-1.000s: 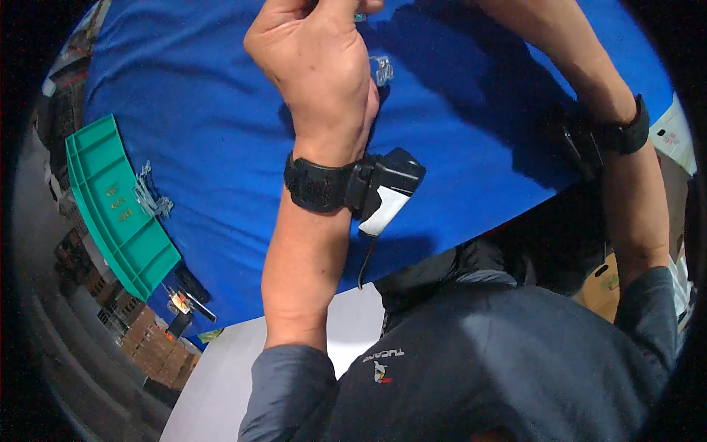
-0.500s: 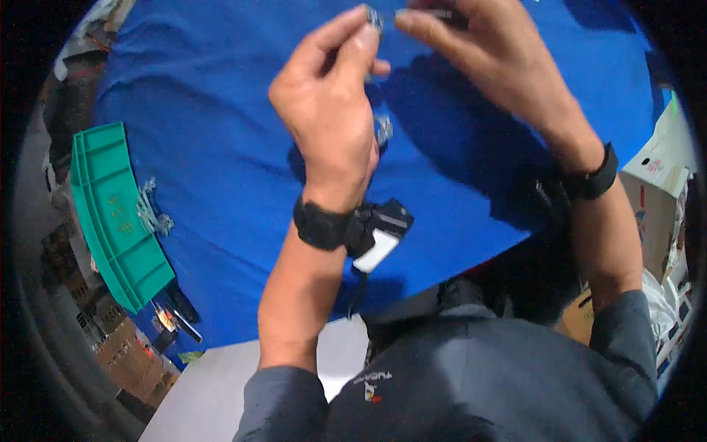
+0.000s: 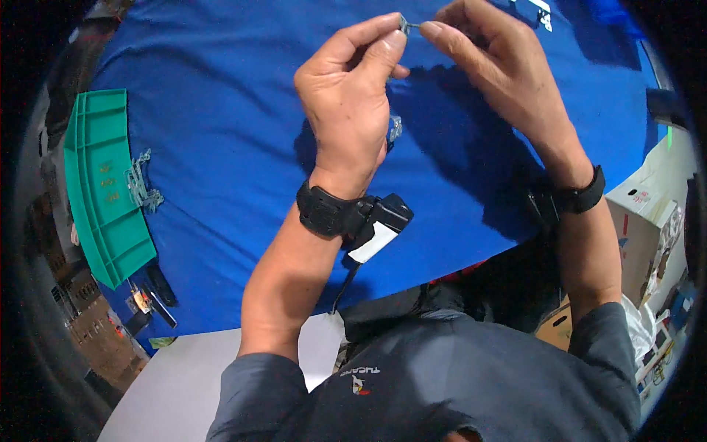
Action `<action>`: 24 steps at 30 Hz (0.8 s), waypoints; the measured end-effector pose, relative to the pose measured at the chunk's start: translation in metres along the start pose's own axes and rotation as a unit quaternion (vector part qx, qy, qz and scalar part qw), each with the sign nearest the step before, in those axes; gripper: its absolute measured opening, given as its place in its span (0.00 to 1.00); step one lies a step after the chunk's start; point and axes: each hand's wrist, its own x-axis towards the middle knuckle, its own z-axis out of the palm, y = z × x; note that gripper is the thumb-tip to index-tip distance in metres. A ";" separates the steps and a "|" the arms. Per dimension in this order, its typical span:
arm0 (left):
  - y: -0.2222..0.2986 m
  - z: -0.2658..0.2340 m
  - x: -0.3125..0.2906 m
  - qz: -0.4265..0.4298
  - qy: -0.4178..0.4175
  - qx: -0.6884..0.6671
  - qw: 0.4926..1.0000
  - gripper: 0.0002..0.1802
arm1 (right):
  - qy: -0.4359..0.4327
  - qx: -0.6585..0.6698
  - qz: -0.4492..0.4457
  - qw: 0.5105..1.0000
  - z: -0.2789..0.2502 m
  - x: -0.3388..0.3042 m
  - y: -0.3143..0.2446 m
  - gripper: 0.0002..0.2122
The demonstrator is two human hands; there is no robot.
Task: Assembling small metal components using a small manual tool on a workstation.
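Above the blue cloth at the top of the view, my left hand [image 3: 346,110] pinches a small grey metal part [image 3: 404,26] between thumb and forefinger. My right hand [image 3: 501,66] is closed, its thumb and fingers round a thin metal rod [image 3: 415,26] that reaches to the metal part. The rest of the rod is hidden behind the fingers, so its kind cannot be told. Beside the left palm shows a shiny grey piece [image 3: 395,128]; whether it is held or lies on the cloth is unclear. Black straps with small devices sit round both wrists.
At the left of the blue cloth [image 3: 221,147] lies a green plastic tray [image 3: 110,173], with several grey metal parts [image 3: 141,183] beside it. A dark tool-like item [image 3: 162,308] lies near the left corner. A white piece [image 3: 543,15] is at the top right. Cardboard boxes [image 3: 641,210] stand at the right.
Both hands remain close together at the metal part. The view has shifted, so the tray appears higher and my left hand farther right. The dark length behind my right fingers no longer shows.
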 end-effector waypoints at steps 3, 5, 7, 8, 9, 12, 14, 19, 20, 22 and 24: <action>-0.001 0.001 -0.001 -0.002 -0.001 -0.005 1.000 0.09 | 0.003 -0.025 -0.024 0.999 0.010 0.000 0.017 0.11; 0.000 0.001 -0.001 -0.007 0.000 -0.016 1.000 0.09 | 0.029 -0.016 -0.016 0.999 0.013 -0.002 0.016 0.11; -0.002 0.000 -0.001 -0.006 0.001 -0.026 1.000 0.10 | 0.040 0.010 -0.038 0.998 0.014 -0.001 0.021 0.10; -0.002 0.000 -0.001 -0.005 0.002 -0.024 1.000 0.10 | 0.046 0.024 -0.048 0.998 0.014 -0.001 0.023 0.10; -0.001 0.000 -0.002 -0.004 0.002 -0.023 1.000 0.10 | 0.039 0.022 -0.051 0.998 0.014 -0.001 0.023 0.10; -0.001 0.002 -0.002 -0.005 -0.003 -0.016 1.000 0.10 | 0.037 -0.001 -0.067 0.997 0.014 -0.002 0.024 0.10; -0.001 0.003 -0.002 -0.006 -0.005 -0.012 1.000 0.10 | 0.059 -0.031 -0.091 0.994 0.017 -0.002 0.025 0.09; -0.001 0.004 -0.002 -0.004 -0.006 -0.006 1.000 0.09 | 0.062 -0.116 -0.087 0.988 0.012 -0.003 0.021 0.08; -0.001 0.004 -0.002 -0.006 -0.006 -0.007 1.000 0.09 | 0.064 -0.135 -0.089 0.985 0.012 -0.003 0.024 0.08; -0.001 0.004 -0.002 -0.010 -0.006 -0.009 1.000 0.09 | 0.060 -0.144 -0.068 0.985 0.012 -0.002 0.024 0.08; -0.002 0.004 -0.002 -0.002 -0.005 -0.016 1.000 0.09 | 0.081 -0.093 -0.062 0.991 0.016 -0.002 0.021 0.09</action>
